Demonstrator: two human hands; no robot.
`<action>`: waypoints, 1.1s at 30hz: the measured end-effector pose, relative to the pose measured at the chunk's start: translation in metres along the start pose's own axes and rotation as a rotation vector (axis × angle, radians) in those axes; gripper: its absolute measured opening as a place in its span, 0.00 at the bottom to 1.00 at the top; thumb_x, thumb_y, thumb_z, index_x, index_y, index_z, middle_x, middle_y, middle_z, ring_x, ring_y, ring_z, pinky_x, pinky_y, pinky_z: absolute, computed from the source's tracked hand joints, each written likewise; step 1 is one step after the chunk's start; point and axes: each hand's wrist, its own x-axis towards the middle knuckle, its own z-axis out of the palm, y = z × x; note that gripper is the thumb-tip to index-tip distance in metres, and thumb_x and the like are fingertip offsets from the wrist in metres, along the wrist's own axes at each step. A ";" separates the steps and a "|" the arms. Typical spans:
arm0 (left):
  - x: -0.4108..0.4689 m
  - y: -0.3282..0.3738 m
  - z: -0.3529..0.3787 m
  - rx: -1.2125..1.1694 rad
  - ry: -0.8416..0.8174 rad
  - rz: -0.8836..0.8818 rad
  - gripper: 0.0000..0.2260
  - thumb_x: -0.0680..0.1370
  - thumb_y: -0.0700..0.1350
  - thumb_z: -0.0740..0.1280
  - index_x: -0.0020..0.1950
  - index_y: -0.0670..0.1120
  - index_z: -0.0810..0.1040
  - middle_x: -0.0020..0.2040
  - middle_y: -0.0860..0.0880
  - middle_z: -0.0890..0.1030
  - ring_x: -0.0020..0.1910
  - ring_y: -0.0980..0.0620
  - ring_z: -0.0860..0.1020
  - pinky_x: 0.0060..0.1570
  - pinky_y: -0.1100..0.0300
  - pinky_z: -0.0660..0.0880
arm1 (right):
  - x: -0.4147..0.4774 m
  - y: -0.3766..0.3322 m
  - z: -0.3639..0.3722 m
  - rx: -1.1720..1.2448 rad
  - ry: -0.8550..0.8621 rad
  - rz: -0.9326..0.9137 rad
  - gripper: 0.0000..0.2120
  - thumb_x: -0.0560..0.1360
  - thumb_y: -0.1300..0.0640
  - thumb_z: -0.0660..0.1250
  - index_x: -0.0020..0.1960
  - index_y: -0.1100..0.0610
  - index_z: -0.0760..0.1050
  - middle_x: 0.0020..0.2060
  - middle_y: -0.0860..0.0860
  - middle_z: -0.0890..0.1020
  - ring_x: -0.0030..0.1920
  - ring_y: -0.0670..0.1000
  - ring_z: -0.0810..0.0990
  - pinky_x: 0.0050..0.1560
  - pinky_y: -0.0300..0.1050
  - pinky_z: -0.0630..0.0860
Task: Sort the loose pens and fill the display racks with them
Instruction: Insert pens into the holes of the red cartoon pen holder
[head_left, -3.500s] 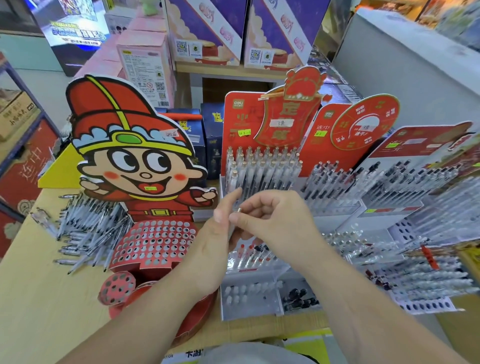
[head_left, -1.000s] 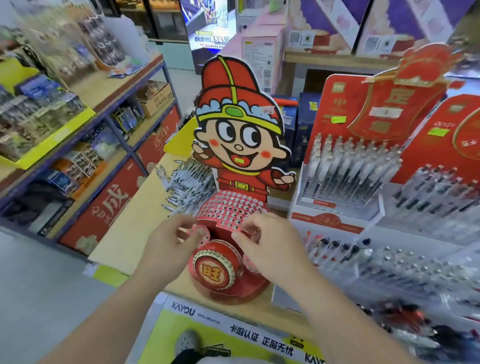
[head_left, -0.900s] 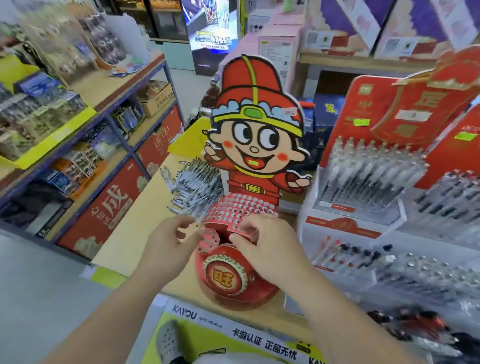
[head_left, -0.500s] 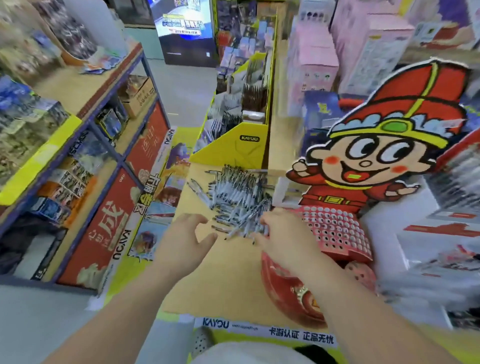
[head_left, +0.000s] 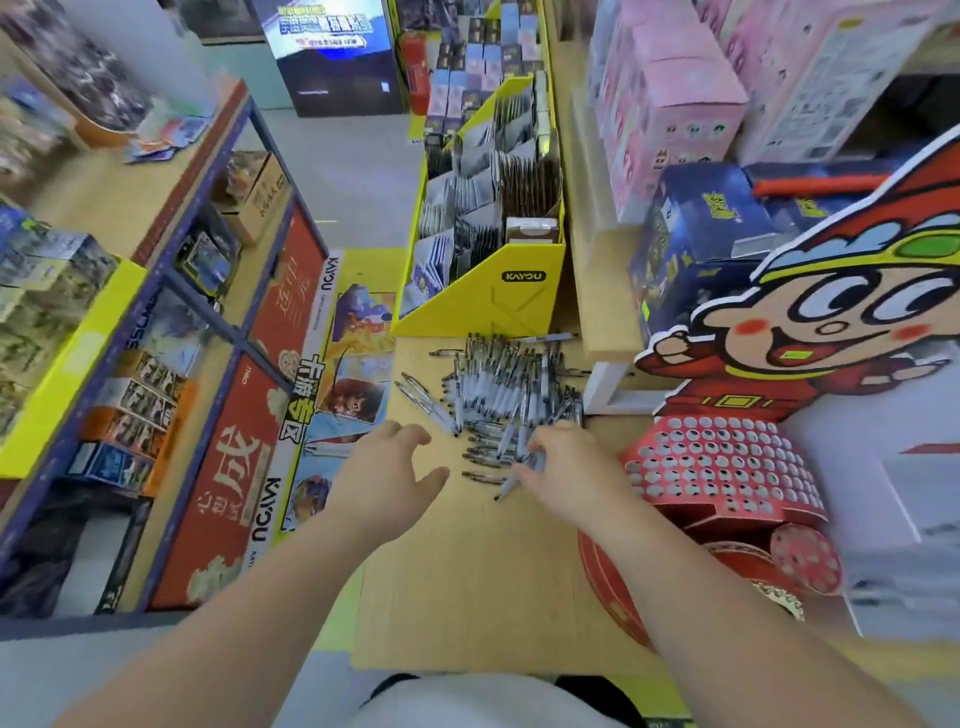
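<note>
Both hands have left the red rack (head_left: 722, 467) and swung over to the pile of pens (head_left: 504, 395) on the table (head_left: 483, 571). The left hand (head_left: 387, 478) hovers spread and empty. The right hand (head_left: 566, 473) seems to pinch one pen (head_left: 511, 480), though blur hides the fingers. Pens are light, stiff and slippery, so take them mid-barrel. The table edge runs just left of the pile, with a yellow box (head_left: 498, 296) behind; bare wood nearer gives room.

Tabletop (head_left: 467, 582) — pale wood-grain surface, smooth, matt. Loose pens (head_left: 501, 395): glossy plastic barrels. Display rack (head_left: 717, 467) and yellow box (head_left: 493, 306) — printed cardboard, slight sheen.
</note>
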 end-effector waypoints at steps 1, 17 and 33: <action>0.003 -0.004 0.000 -0.001 0.004 -0.004 0.23 0.79 0.59 0.67 0.70 0.50 0.73 0.66 0.50 0.72 0.55 0.50 0.75 0.51 0.53 0.76 | 0.004 -0.001 0.003 0.026 -0.005 0.014 0.19 0.76 0.43 0.70 0.60 0.53 0.78 0.54 0.50 0.76 0.53 0.52 0.78 0.53 0.50 0.78; 0.160 -0.099 0.042 -0.072 -0.323 0.031 0.25 0.80 0.58 0.66 0.70 0.43 0.71 0.62 0.43 0.74 0.60 0.43 0.75 0.57 0.51 0.73 | 0.101 -0.051 0.062 0.241 0.062 0.387 0.26 0.79 0.41 0.66 0.71 0.55 0.72 0.65 0.50 0.76 0.63 0.51 0.76 0.63 0.46 0.74; 0.203 -0.048 0.070 -0.594 -0.121 -0.161 0.17 0.78 0.48 0.70 0.36 0.49 0.64 0.39 0.47 0.67 0.32 0.50 0.64 0.30 0.56 0.57 | 0.190 -0.037 0.086 0.096 0.259 0.528 0.32 0.77 0.42 0.67 0.73 0.61 0.67 0.71 0.60 0.70 0.69 0.60 0.70 0.66 0.53 0.73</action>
